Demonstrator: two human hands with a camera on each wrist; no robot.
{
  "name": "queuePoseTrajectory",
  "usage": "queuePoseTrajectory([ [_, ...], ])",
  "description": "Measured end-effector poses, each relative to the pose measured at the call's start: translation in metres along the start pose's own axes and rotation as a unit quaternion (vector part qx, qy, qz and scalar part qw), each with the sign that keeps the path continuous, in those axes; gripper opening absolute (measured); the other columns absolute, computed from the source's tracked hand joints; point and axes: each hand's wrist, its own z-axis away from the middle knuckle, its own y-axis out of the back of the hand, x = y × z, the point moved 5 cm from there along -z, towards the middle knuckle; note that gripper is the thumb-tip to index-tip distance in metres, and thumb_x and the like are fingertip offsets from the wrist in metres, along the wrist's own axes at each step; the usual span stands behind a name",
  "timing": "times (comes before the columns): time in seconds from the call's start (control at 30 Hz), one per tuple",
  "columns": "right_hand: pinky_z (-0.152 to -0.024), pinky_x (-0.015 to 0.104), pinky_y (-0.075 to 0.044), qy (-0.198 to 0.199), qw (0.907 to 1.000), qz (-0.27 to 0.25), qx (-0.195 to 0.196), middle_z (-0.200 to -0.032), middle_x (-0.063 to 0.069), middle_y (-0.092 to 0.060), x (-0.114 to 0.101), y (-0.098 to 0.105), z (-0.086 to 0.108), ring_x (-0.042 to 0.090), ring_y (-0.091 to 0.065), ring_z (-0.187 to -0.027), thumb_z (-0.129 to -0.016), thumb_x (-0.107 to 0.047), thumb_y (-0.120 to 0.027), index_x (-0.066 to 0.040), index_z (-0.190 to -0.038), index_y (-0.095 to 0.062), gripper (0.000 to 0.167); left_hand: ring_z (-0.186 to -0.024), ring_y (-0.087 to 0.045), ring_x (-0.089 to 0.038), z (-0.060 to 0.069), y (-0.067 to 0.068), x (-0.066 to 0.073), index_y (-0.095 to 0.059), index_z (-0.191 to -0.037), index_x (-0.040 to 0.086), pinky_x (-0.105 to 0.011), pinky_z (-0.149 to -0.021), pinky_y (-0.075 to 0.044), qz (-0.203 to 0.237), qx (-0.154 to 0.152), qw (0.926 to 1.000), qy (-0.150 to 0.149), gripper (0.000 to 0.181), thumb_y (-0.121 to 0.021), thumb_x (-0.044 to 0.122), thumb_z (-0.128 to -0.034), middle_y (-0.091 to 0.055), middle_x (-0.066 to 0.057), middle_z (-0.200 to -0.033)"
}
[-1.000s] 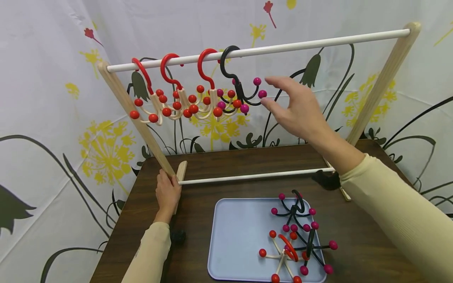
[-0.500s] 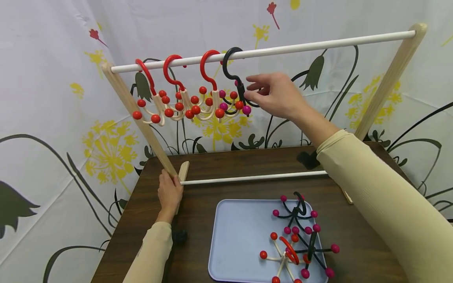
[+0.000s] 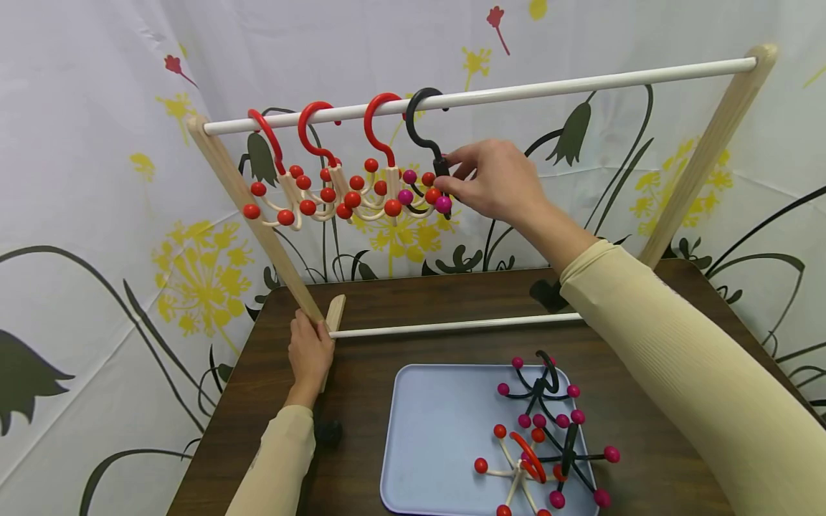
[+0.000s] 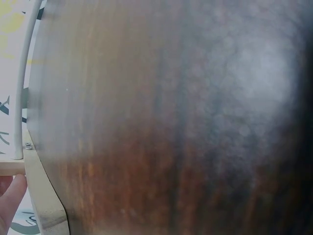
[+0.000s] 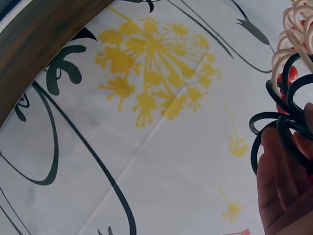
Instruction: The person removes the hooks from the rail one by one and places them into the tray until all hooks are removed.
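Note:
A black hook hanger with magenta balls [image 3: 422,136] hangs from the upper white rod [image 3: 548,89], right of three red-hooked hangers with cream arms and red balls [image 3: 382,136]. My right hand [image 3: 500,179] pinches the black hanger near its hub; in the right wrist view the fingers [image 5: 276,181] lie against its black curved arms [image 5: 288,127]. My left hand [image 3: 310,355] grips the foot of the rack's left wooden post [image 3: 284,269]. At the left wrist view's edge, a finger of the left hand [image 4: 12,200] touches the wood [image 4: 11,168].
On the brown table [image 3: 361,401] lies a pale blue tray [image 3: 426,437], holding a black hanger [image 3: 538,390], another overlapping its right edge [image 3: 568,451], and a red-hooked one [image 3: 518,473]. The lower white rod [image 3: 452,326] crosses behind the tray. A patterned curtain hangs behind.
My right hand has moved left and closed its fingers on the black hanger, which has turned slightly. My left hand has kept its hold on the post.

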Motion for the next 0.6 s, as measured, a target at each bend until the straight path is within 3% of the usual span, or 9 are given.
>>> queuePoseTrajectory([
  [0.2,-0.074,0.035,-0.044,-0.006,0.9998,0.011,0.017,-0.097,0.002,-0.074,-0.003,0.002,0.001,0.015,-0.065,-0.093,-0.091,-0.04,-0.066,-0.015,-0.122,-0.07,0.04,-0.081,-0.058,-0.053,0.0,0.0,0.0,-0.044,-0.118,-0.002,-0.062,-0.066,-0.043,0.001,0.002,1.0,0.0,0.029,-0.054,0.014,-0.0959,-0.049,-0.024,-0.094],
  [0.4,-0.075,0.034,-0.044,0.008,0.9975,0.014,0.068,-0.096,-0.002,-0.074,-0.002,0.009,0.002,0.014,-0.069,-0.086,-0.09,-0.039,-0.068,-0.015,-0.11,-0.075,0.032,-0.08,-0.058,-0.053,0.0,-0.001,-0.001,-0.044,-0.118,-0.002,-0.062,-0.066,-0.043,0.001,0.003,1.0,-0.001,0.029,-0.055,0.013,-0.0953,-0.049,-0.023,-0.093],
  [0.6,-0.076,0.033,-0.043,-0.003,0.9948,0.01,0.101,-0.095,0.0,-0.075,-0.002,0.018,0.004,0.014,-0.067,-0.093,-0.089,-0.039,-0.068,-0.014,-0.11,-0.076,0.033,-0.08,-0.057,-0.054,-0.001,-0.001,-0.002,-0.043,-0.118,-0.001,-0.062,-0.066,-0.043,0.003,0.005,1.0,-0.001,0.029,-0.056,0.013,-0.0949,-0.049,-0.023,-0.094],
])
